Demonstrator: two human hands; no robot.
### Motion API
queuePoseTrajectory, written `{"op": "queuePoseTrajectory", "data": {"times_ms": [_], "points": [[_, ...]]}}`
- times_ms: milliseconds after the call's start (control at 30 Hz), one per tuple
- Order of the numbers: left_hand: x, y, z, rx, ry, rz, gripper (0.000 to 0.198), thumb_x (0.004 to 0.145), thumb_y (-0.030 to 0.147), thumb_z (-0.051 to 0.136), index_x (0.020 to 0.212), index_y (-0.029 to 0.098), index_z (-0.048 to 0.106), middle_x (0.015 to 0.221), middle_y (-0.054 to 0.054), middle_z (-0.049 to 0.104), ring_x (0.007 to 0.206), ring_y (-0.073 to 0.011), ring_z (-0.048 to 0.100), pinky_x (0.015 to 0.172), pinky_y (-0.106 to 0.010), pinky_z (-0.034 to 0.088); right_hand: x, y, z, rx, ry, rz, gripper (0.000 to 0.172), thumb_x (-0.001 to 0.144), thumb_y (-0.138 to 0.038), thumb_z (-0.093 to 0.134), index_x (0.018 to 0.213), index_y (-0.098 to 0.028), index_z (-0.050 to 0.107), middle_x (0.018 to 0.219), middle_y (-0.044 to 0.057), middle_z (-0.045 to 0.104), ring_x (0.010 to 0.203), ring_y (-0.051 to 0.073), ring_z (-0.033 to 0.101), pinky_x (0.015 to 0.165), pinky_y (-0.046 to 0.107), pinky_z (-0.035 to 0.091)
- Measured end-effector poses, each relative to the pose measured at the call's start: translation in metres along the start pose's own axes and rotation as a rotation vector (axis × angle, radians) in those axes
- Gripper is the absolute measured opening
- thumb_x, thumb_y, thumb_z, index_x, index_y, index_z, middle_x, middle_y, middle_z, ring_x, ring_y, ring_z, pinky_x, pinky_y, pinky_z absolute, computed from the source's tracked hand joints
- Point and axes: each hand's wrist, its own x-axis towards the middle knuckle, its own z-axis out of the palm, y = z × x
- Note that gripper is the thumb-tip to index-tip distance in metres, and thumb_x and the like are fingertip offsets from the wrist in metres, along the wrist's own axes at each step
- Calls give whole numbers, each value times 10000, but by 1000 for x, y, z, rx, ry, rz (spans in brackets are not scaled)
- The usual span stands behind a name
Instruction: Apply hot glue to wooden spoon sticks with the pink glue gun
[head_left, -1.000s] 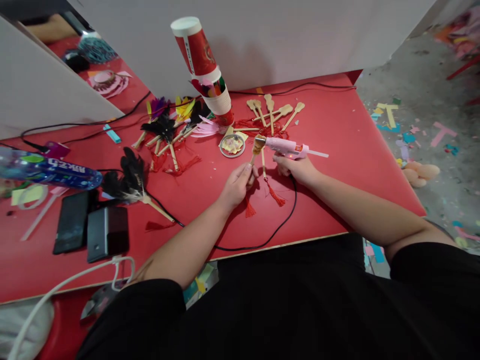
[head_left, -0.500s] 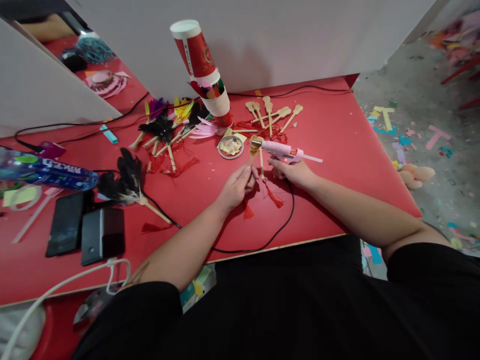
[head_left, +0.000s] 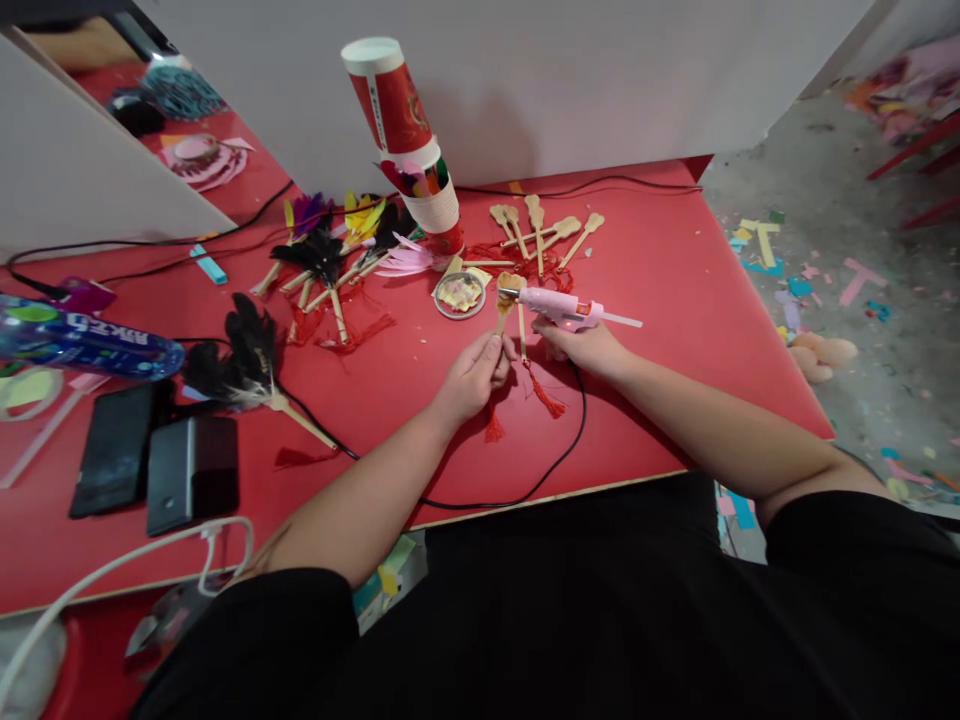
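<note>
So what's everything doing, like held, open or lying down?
Pink plastic glue gun: held in right fingers, pale stick poking out.
Thin round-headed wooden stick: held in left fingers.
Red paper cup: stacked atop other cups.
Black feathered wooden stick: lying down.
Round shallow dish: uncovered, holding yellowish bits.
Blue-labelled plastic bottle: cut off; can't tell if open.

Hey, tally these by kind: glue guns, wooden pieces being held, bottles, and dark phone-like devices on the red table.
Glue gun: 1
Held wooden piece: 1
Bottle: 1
Dark phone-like devices: 2
Total: 5
</note>
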Motion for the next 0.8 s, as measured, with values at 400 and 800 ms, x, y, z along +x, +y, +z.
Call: {"op": "queuePoseTrajectory", "data": {"times_ms": [400, 800], "points": [[4, -3, -4, 147, 167, 45, 531, 1145, 744, 664, 1169, 219, 743, 812, 10, 595, 633, -136, 473, 609, -272, 424, 6, -5, 2, 151, -114, -145, 723, 777, -905, 971, 808, -319, 549, 522, -120, 423, 490, 127, 358, 561, 342, 438], [-30, 89, -16, 1339, 12, -31, 395, 1149, 488, 703, 1432, 250, 840, 1469, -173, 787, 1446, -425, 703, 1262, -640, 594, 18, -2, 0, 369, -68, -89, 824, 695, -776, 1098, 806, -310, 427, 540, -150, 329, 489, 100, 303, 565, 307, 502]]}}
